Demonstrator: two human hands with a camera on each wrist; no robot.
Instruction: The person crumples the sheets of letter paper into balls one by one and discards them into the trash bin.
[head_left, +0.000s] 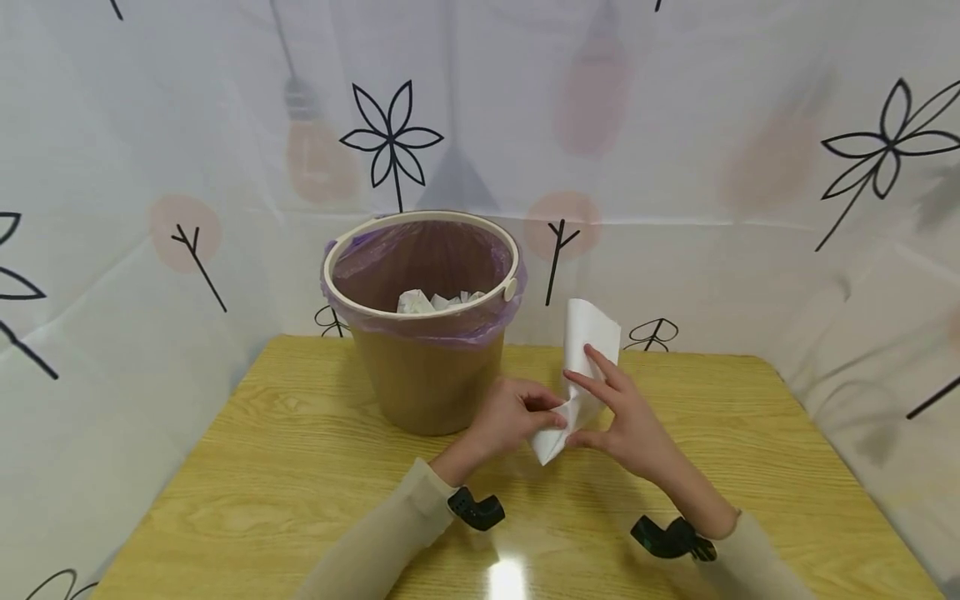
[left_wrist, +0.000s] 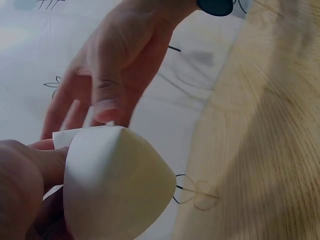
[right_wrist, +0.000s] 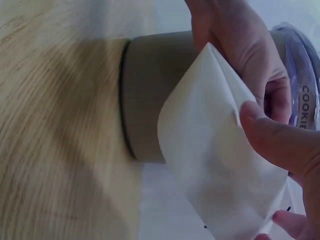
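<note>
A folded sheet of white paper (head_left: 592, 329) is held up over the table, right of the bin, its lower end tapering to a point. My left hand (head_left: 517, 412) pinches it near that end between thumb and fingers. From the right, my right hand (head_left: 630, 417) touches the sheet with spread, fairly straight fingers and its thumb by the lower edge. The right wrist view shows the right thumb (right_wrist: 267, 135) against the paper (right_wrist: 205, 145), with the left hand (right_wrist: 245, 50) behind. In the left wrist view the paper (left_wrist: 117, 180) partly covers the left fingers.
A brown bin (head_left: 431, 375) with a cream rim and purple liner stands at the back of the wooden table (head_left: 300, 450). Crumpled white paper (head_left: 416, 302) lies inside it. A patterned white cloth (head_left: 675, 167) hangs behind the table. Each wrist bears a dark camera mount.
</note>
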